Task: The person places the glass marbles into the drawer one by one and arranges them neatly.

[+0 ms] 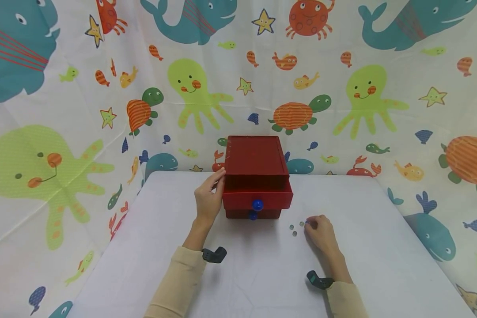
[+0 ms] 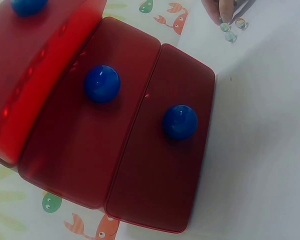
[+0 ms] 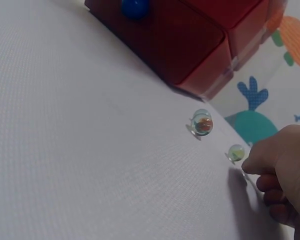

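Observation:
A small red drawer cabinet [image 1: 256,154] with round blue knobs stands at the back of the table. Its top drawer [image 1: 238,199] is pulled out; the lower drawers [image 2: 160,165] are closed. My left hand [image 1: 209,198] touches the cabinet's left side with extended fingers. To the right of the cabinet, my right hand [image 1: 322,232] is low over the table, its thumb and index fingertips pinched on a small bluish marble, mostly hidden by the fingers. Beside those fingertips lie clear glass marbles, one [image 3: 236,152] close to the thumb and two more [image 3: 202,125] nearer the cabinet.
A white cloth covers the table [image 1: 254,282]. Behind and at the sides hangs a curtain [image 1: 143,145] printed with sea animals, close behind the cabinet. Both wrists wear dark camera mounts [image 1: 214,255] over beige sleeves.

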Action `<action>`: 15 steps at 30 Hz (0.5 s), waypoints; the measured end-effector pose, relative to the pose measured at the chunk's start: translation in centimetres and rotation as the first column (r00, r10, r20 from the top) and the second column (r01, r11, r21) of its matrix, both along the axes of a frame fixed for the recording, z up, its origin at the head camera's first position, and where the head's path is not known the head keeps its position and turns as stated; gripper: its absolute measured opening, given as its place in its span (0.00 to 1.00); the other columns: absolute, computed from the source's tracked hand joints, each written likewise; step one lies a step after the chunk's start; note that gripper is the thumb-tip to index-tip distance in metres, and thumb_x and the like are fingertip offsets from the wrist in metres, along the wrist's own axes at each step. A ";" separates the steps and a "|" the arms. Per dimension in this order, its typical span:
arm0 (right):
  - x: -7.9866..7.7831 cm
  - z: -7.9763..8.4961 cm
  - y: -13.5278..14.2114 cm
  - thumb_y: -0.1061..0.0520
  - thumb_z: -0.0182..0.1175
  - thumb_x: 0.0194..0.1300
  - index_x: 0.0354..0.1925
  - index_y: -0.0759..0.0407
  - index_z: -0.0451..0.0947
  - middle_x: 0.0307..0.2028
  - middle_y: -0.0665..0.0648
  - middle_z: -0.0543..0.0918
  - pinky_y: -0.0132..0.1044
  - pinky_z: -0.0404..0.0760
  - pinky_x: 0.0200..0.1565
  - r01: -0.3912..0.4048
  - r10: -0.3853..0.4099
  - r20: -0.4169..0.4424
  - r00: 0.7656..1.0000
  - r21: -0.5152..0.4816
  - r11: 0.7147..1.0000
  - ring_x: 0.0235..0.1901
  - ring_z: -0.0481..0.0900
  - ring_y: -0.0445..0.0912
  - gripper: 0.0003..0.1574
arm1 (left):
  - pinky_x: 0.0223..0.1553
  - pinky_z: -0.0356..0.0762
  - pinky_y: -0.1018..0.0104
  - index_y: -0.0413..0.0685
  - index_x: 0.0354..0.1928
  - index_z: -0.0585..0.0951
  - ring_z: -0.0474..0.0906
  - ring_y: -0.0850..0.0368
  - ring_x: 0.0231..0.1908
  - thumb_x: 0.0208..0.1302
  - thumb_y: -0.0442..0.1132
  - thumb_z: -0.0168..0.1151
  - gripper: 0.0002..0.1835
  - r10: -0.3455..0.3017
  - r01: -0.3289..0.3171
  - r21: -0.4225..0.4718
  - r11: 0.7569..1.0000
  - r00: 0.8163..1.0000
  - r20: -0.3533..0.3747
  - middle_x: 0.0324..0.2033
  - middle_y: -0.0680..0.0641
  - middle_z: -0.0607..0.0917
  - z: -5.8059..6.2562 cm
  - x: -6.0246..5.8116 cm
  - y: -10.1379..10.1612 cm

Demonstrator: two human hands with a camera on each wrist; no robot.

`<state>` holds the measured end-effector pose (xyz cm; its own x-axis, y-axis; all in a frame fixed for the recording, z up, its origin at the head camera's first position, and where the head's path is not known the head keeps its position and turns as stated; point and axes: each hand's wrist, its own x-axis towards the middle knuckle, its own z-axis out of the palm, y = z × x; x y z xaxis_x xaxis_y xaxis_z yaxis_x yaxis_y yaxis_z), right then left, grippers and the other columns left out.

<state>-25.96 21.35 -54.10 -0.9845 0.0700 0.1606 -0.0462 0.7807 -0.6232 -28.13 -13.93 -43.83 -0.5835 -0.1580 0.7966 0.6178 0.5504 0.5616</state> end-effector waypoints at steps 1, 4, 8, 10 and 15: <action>0.0 0.0 0.0 0.59 0.60 0.64 0.49 0.70 0.81 0.45 0.67 0.80 0.55 0.81 0.55 0.001 -0.001 0.000 1.000 -0.003 1.000 0.48 0.79 0.59 0.19 | 0.49 0.87 0.62 0.41 0.55 0.84 0.86 0.52 0.53 0.71 0.36 0.61 0.14 -0.002 0.002 0.001 1.000 1.000 0.001 0.54 0.44 0.87 0.0 0.0 0.0; 0.0 0.1 0.1 0.58 0.60 0.64 0.50 0.69 0.81 0.46 0.67 0.80 0.54 0.81 0.55 0.004 -0.004 0.008 1.000 -0.015 1.000 0.49 0.79 0.59 0.19 | 0.49 0.87 0.63 0.41 0.55 0.84 0.86 0.52 0.53 0.71 0.36 0.61 0.14 -0.007 0.007 0.004 1.000 1.000 0.001 0.54 0.44 0.87 -0.1 -0.1 0.0; 0.1 0.2 0.2 0.59 0.59 0.65 0.51 0.70 0.80 0.46 0.67 0.80 0.55 0.81 0.55 0.005 -0.005 0.009 1.000 -0.020 1.000 0.50 0.78 0.59 0.20 | 0.49 0.87 0.64 0.41 0.55 0.84 0.86 0.52 0.53 0.71 0.36 0.61 0.14 -0.008 0.008 0.005 1.000 1.000 0.003 0.54 0.44 0.87 0.0 0.0 0.1; 0.1 0.3 0.1 0.59 0.59 0.65 0.51 0.69 0.80 0.47 0.67 0.80 0.54 0.81 0.55 0.010 -0.009 0.009 1.000 -0.024 1.000 0.50 0.78 0.59 0.20 | 0.49 0.87 0.63 0.41 0.56 0.84 0.86 0.51 0.53 0.71 0.36 0.61 0.15 -0.006 0.006 0.004 1.000 1.000 0.002 0.54 0.44 0.87 0.1 0.0 0.1; 0.2 0.7 0.0 0.58 0.58 0.66 0.51 0.68 0.80 0.47 0.67 0.80 0.54 0.82 0.55 0.019 -0.019 0.005 1.000 -0.039 0.999 0.51 0.78 0.59 0.19 | 0.49 0.87 0.62 0.42 0.56 0.84 0.86 0.52 0.54 0.71 0.37 0.60 0.15 -0.004 0.004 0.003 1.000 1.000 0.012 0.54 0.44 0.87 0.1 0.2 0.1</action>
